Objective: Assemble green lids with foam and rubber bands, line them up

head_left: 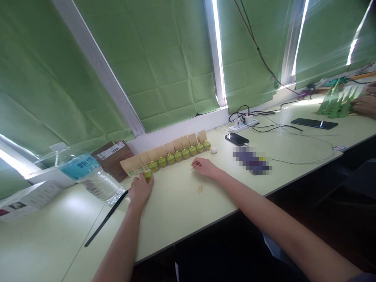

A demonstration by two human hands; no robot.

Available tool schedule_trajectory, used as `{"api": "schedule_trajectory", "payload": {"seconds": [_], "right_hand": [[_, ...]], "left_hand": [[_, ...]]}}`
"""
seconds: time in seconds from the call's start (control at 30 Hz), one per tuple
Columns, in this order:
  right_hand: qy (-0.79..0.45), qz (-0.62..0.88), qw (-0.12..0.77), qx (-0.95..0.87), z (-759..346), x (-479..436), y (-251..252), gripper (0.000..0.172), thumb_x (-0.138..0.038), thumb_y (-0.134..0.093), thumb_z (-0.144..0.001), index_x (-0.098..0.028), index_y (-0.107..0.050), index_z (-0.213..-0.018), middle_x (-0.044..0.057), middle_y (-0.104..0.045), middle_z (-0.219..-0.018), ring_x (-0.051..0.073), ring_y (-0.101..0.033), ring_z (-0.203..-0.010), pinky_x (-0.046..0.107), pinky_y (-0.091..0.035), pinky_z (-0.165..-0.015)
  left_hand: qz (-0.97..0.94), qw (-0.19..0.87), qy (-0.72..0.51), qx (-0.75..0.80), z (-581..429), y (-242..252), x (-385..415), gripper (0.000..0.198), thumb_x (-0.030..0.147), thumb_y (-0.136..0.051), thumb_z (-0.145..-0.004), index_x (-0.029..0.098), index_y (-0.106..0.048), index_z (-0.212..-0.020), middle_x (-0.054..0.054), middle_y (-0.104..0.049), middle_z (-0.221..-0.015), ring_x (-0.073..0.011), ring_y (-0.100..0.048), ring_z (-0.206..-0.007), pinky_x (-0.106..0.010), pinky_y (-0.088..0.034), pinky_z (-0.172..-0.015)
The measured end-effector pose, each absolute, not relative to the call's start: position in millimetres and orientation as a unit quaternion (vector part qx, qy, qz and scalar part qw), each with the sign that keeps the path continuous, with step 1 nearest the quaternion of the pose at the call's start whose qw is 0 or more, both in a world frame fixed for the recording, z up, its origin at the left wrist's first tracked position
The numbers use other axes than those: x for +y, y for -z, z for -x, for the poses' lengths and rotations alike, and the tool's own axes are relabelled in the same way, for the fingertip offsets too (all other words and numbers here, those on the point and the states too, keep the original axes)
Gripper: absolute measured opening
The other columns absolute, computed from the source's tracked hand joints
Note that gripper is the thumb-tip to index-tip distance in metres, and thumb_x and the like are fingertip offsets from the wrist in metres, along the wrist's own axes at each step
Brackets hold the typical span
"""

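Observation:
My left hand [141, 190] is at the near left end of a row, its fingers closed around a small green-lidded container [147, 175]. Several similar containers [178, 156] stand side by side, some with yellow loops on top. Behind them a line of brown paper bags [160, 152] leans upright. To the right, my right hand [205, 167] hovers low or rests on the table with its fingers curled together; what is in the fingertips, if anything, is too small to make out. A yellow cord loop [199, 189] lies below it on the table.
A large water bottle [91, 176], a cardboard box [113, 158] and a black strap [105, 219] are at left. Right of the row lie a small white item [214, 150], a phone [236, 139], a power strip [243, 125] with cables and another phone [314, 123]. Another person's hand [366, 103] is near green spiky pieces [335, 102].

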State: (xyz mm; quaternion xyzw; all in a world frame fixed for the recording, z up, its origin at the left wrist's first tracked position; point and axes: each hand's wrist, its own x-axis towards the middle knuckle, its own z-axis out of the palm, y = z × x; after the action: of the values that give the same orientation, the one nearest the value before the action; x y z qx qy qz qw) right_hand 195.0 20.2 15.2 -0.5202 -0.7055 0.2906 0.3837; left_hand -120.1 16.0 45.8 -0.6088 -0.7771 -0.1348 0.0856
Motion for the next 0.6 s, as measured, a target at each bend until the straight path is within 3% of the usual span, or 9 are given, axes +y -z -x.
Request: {"api": "schedule_trajectory", "payload": {"seconds": [0.13,0.6], "right_hand": [[-0.292,0.519,0.381,-0.707,-195,20,-15,0.013,-0.026,-0.057,-0.088,-0.022,-0.067,-0.094,0.005,-0.071,-0.1,0.019,-0.065,-0.088,0.029,-0.047,-0.078],[-0.283,0.527,0.37,-0.711,-195,16,-20,0.012,-0.022,-0.058,-0.085,-0.023,-0.068,-0.091,0.003,-0.071,-0.095,0.018,-0.065,-0.086,0.027,-0.047,-0.075]], "left_hand": [[0.626,0.113,0.092,-0.766,144,-56,17,0.059,0.055,-0.044,-0.088,0.017,-0.05,-0.132,-0.021,-0.058,-0.124,-0.04,-0.055,-0.117,-0.051,-0.045,-0.091],[0.621,0.099,0.046,-0.777,145,-57,92,0.046,0.042,-0.051,-0.086,0.011,-0.06,-0.119,-0.026,-0.058,-0.127,-0.0407,-0.059,-0.114,-0.048,-0.047,-0.088]]}}
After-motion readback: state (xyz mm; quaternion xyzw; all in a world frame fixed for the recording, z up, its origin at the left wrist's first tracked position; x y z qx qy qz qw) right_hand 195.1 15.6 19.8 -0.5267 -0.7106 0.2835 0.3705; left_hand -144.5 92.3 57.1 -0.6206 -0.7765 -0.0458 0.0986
